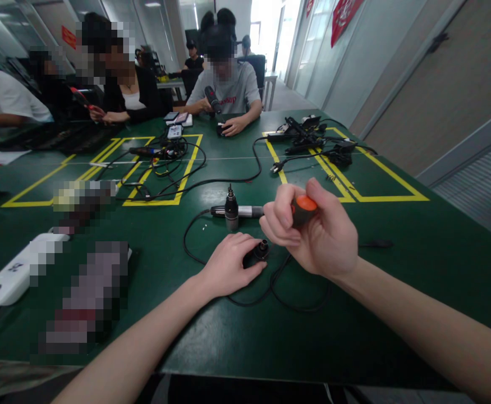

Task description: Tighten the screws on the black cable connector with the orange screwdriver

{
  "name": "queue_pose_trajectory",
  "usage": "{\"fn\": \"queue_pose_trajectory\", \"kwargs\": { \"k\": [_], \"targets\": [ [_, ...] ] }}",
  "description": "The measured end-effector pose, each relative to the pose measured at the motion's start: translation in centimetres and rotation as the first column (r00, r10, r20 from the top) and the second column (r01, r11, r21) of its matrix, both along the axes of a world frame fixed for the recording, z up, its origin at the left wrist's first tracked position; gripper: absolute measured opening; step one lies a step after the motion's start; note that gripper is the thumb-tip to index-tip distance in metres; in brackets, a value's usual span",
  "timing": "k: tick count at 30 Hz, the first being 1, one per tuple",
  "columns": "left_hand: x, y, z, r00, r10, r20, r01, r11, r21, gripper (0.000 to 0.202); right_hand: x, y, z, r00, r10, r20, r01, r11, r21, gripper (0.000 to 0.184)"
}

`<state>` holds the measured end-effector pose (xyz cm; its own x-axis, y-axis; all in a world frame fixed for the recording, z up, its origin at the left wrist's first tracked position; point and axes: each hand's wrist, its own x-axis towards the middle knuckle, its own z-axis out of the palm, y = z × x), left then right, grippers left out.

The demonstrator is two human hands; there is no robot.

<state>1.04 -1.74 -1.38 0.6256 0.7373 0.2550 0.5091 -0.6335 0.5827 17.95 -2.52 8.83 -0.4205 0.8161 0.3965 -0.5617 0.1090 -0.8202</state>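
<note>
My right hand [327, 238] is closed in a fist around a dark handle with an orange cap [307, 203], held above the green table [161, 235]. The handle's long axis is tilted; the cap faces up towards me, and the opposite end is hidden by my fingers. My left hand [222, 264] rests on the table, thumb and fingers narrowed on a small black piece [262, 251]; its axis is near upright, metal end pointing up. Just beyond my left hand, a black-and-grey tool part [231, 210] stands upright, slim tip uppermost. Behind that part, a corded cylindrical tool [249, 211] lies with its axis left to right, cable end leftward; its right end is hidden behind my right hand.
</note>
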Motion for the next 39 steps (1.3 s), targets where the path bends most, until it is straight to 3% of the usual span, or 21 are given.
{"fn": "queue_pose_trajectory", "kwargs": {
  "k": [9, 15, 20, 29, 34, 39],
  "targets": [
    [0.01, -0.05, -0.02, 1.0, 0.002, 0.011, -0.002, 1.0, -0.003, 0.029, 0.47, 0.07, -0.47, 1.0, 0.029, 0.001, -0.029, 0.999, 0.037, 0.035],
    [0.07, -0.06, -0.01, 1.0, 0.002, 0.03, -0.002, 1.0, -0.02, 0.02, 0.41, 0.23, -0.18, 0.999, 0.041, 0.033, -0.043, 0.997, 0.071, 0.055],
    [0.06, 0.01, -0.12, 1.0, -0.004, 0.015, 0.004, 1.0, -0.012, 0.028, 0.37, 0.19, -0.1, 0.996, 0.074, 0.042, -0.076, 0.996, 0.047, 0.061],
    [0.03, -0.02, -0.11, 1.0, 0.0, 0.018, 0.0, 1.0, -0.009, 0.028, 0.67, 0.21, -0.63, 0.999, 0.043, 0.007, -0.044, 0.996, 0.077, 0.036],
    [0.08, -0.07, -0.14, 1.0, 0.01, 0.021, -0.01, 1.0, -0.004, 0.022, 0.37, 0.19, -0.32, 0.998, -0.019, 0.057, 0.014, 0.996, 0.086, 0.045],
    [0.06, 0.04, -0.19, 1.0, 0.002, 0.014, -0.002, 1.0, -0.001, 0.028, 0.12, 0.13, 0.04, 0.998, -0.039, 0.048, 0.036, 0.998, 0.057, 0.061]
  ]
}}
